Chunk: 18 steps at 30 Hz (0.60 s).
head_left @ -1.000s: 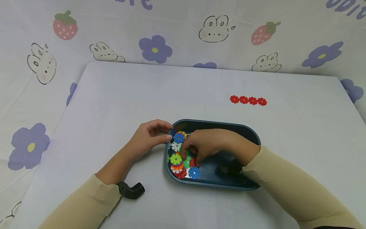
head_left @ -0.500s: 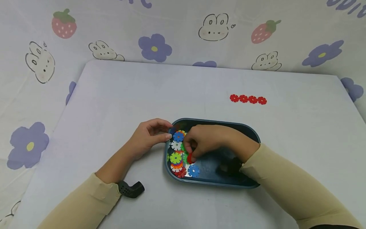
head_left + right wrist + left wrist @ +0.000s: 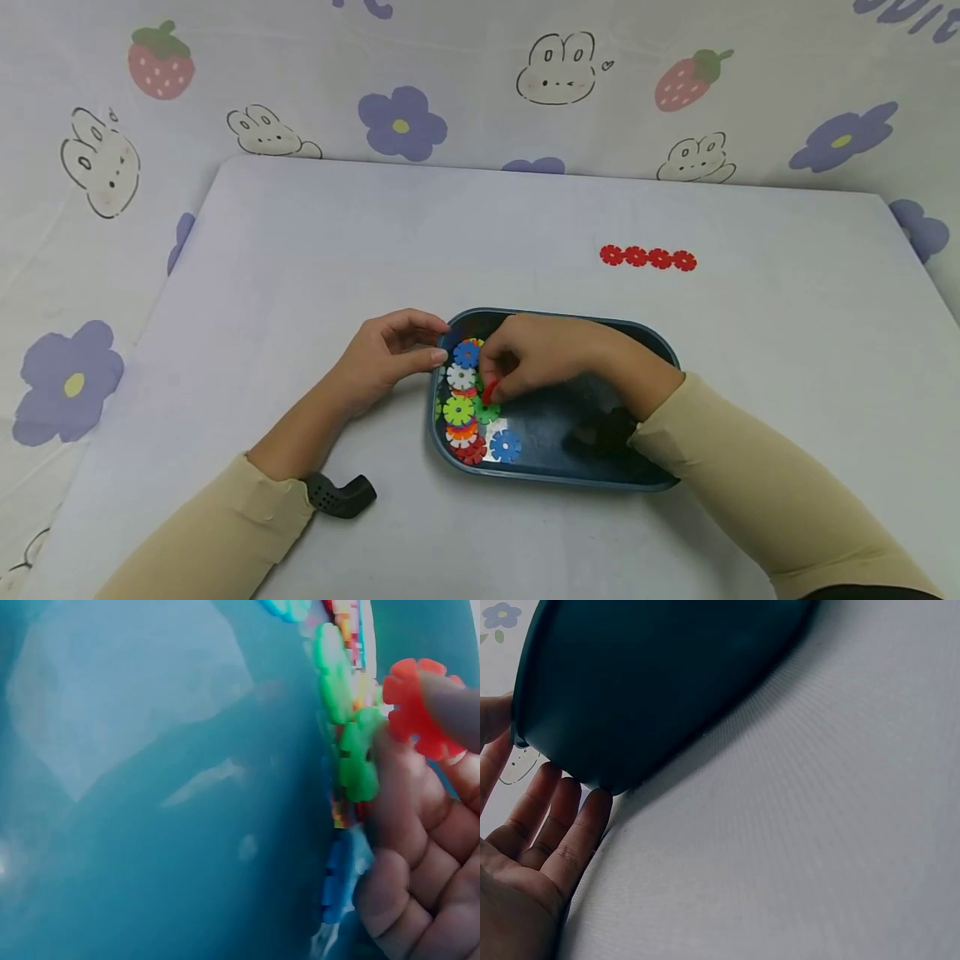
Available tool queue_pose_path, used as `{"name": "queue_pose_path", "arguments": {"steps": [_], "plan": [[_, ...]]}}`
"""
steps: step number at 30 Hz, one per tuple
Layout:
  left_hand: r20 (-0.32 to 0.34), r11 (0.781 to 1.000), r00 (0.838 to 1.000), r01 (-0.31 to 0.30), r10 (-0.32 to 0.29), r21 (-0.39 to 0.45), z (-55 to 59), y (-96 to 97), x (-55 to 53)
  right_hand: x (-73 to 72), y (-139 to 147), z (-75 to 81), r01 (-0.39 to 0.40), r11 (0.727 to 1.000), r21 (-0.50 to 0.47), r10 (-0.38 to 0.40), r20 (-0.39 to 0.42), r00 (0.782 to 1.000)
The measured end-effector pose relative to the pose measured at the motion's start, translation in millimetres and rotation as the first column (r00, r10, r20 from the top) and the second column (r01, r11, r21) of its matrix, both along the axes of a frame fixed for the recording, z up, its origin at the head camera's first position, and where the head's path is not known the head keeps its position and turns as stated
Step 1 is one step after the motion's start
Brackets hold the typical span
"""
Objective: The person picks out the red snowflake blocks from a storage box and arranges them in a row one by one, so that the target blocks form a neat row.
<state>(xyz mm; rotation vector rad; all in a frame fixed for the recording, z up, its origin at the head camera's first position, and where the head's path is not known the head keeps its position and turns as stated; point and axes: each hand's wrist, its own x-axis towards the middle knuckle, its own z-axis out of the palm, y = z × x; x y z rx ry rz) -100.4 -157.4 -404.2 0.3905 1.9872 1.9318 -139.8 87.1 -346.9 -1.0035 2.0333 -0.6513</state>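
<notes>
My right hand (image 3: 543, 350) is inside the dark blue-green tray (image 3: 555, 479). It pinches a red flower-shaped snowflake piece (image 3: 405, 694) between thumb and fingers, raised beside the other pieces in the right wrist view. Green pieces (image 3: 358, 761) lie just past those fingertips. At the tray's far left corner, my left hand (image 3: 390, 350) holds the rim with its thumb at the top. In the left wrist view its other fingertips (image 3: 592, 814) rest against the tray's outer wall. Blue, white, lime, orange and red snowflake pieces (image 3: 459, 410) are heaped along the tray's left end.
A straight chain of red snowflake pieces (image 3: 648, 257) lies on the white table (image 3: 337, 233) behind the tray. One blue piece (image 3: 506, 447) sits apart from the heap, near the tray's front wall. A patterned cloth (image 3: 465, 75) hangs behind the table.
My right hand has picked a red snowflake piece from beside the heap and shifted slightly away from me with it, uncovering a green piece. The left hand stays at the tray's corner.
</notes>
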Motion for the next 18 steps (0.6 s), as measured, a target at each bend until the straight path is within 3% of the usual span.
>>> {"name": "queue_pose_path", "arguments": {"steps": [10,18], "plan": [[-0.005,1.0,1.0,-0.004,0.004,0.002,1.8,-1.9,-3.1,-1.6,6,18.5,0.094,0.989,-0.11,-0.098,-0.037,0.994],[-0.004,0.999,1.0,-0.007,0.007,-0.033,-0.7,-2.6,0.2,9.9,25,44.9,0.168,0.961,-0.218,-0.21,-0.183,0.961]]}}
